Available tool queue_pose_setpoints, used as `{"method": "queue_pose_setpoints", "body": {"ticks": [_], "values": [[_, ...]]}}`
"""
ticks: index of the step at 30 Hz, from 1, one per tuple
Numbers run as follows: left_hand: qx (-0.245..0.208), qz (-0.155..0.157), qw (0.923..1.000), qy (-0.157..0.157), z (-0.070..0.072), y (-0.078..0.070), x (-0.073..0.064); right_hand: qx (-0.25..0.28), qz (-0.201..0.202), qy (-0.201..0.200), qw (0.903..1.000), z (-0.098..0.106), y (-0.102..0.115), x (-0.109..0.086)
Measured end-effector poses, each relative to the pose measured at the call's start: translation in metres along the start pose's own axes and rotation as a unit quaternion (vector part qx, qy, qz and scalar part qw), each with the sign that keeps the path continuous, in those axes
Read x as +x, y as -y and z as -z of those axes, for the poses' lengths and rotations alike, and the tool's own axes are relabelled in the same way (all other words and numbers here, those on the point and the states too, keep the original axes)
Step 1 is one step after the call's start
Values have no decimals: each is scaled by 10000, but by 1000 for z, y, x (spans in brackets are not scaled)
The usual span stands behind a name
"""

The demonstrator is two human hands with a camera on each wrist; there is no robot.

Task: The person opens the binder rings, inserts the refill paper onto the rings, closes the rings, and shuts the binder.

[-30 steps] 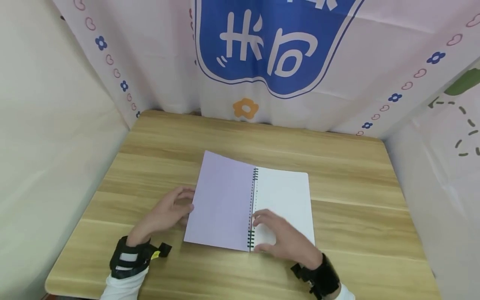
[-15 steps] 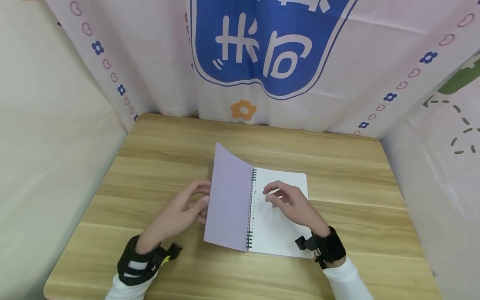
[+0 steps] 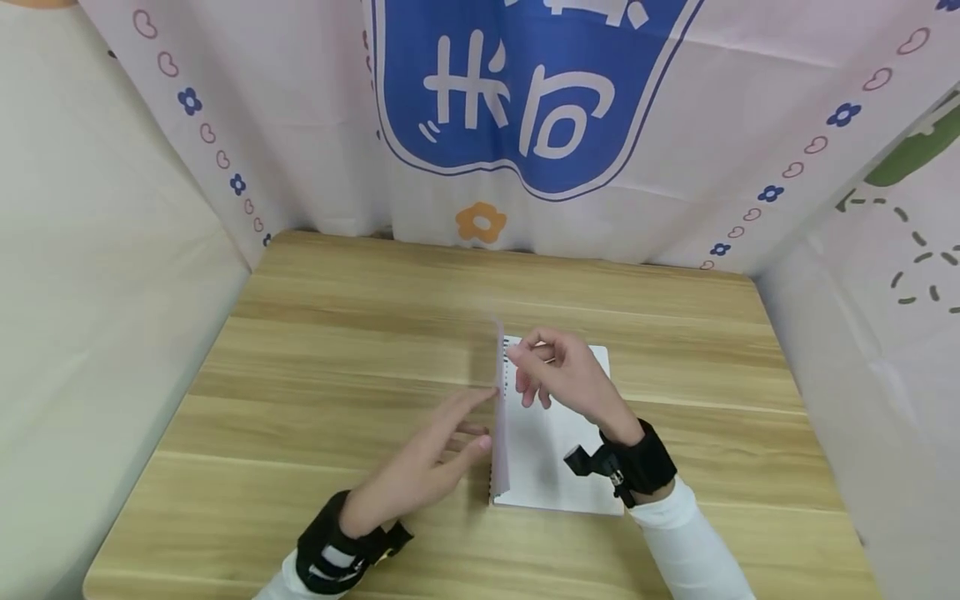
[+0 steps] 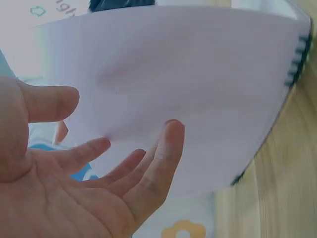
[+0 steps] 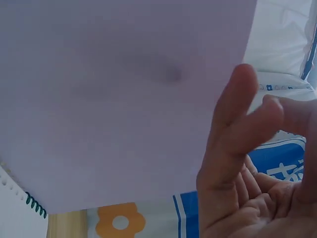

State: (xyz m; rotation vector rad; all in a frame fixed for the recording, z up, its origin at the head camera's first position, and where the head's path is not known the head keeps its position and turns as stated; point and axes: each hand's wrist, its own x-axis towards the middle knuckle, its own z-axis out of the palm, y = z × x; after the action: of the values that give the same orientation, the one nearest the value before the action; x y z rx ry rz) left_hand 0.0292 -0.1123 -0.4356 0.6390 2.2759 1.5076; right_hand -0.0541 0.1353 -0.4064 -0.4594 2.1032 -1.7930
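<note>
A spiral notebook [image 3: 558,458] lies on the table, its white page showing on the right. Its pale lilac cover [image 3: 501,442] stands almost upright at the green spiral binding [image 5: 35,204]. On the cover's left side is my left hand [image 3: 427,467], fingers extended; the fingertips reach the cover in the left wrist view, where its pale outer face [image 4: 138,64] fills much of the picture. My right hand [image 3: 570,375] hovers over the page on the cover's other side, fingers loosely bent and nothing held. Part of the page is hidden beneath it.
The wood-grain table [image 3: 337,333] extends around the notebook. Behind it hangs a white cloth [image 3: 315,125] with a blue emblem and an orange flower. Pale cloth walls [image 3: 97,292] bound the left and right sides. Black straps with small cameras circle both wrists.
The cover has swung up from lying nearly flat on the left to almost upright. My left hand has moved right with it. The right hand has lifted from the binding and moved farther back.
</note>
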Motion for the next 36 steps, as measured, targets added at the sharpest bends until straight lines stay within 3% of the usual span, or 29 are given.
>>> {"method": "queue_pose_setpoints", "body": {"ticks": [5,10,21,29,36], "values": [[-61,37,9996,283,-11,-3,5,-131,-239,-97,9996,2,6,-1],[-119,101,9995,291,-13,-3,8,-256,-388,-211,9987,6,3,-6],[5,313,9993,222,-10,23,24,-594,-757,-847,9918,35,-7,-37],[161,590,9977,302,-15,48,44,-781,-1147,-1287,9819,70,-50,-64],[-118,1098,9933,346,-24,56,50,-1404,-1845,-1248,9647,80,-98,-87]]}}
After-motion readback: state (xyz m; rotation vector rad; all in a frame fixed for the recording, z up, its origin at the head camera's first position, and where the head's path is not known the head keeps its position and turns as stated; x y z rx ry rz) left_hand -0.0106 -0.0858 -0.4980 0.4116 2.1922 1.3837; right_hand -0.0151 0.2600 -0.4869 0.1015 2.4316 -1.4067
